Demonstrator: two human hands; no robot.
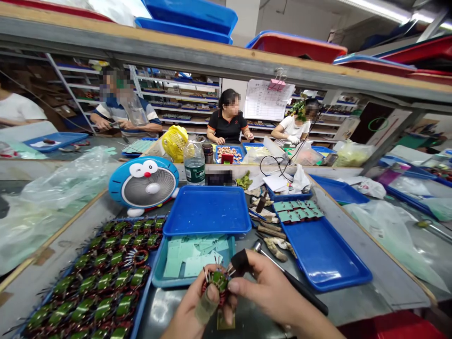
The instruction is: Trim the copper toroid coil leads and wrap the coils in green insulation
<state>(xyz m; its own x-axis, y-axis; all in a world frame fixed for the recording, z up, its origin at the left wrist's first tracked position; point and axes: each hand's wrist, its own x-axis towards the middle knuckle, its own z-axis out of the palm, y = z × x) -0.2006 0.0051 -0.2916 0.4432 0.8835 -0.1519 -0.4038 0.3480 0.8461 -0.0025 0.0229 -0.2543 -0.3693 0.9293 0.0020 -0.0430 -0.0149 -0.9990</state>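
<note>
My left hand (197, 301), its thumb in a translucent finger cot, grips a copper toroidal coil with a green core piece (216, 282). My right hand (268, 292) pinches a short black cylindrical tool (239, 262) against that coil. Under the right hand's wrist side lies a long black-handled tool with a metal tip (293, 278); I cannot tell whether it touches the hand. To the left, a blue tray (148, 263) holds several rows of similar coils (104, 282). A teal tray of pale green cards (192, 258) sits just beyond my hands.
A blue tray (207, 210) and another blue tray (326, 256) bearing green cards flank the bench middle. Beyond stand a cartoon-face fan (143, 183) and a water bottle (194, 162). An overhead shelf (212, 56) carries stacked trays. Several co-workers sit across the bench.
</note>
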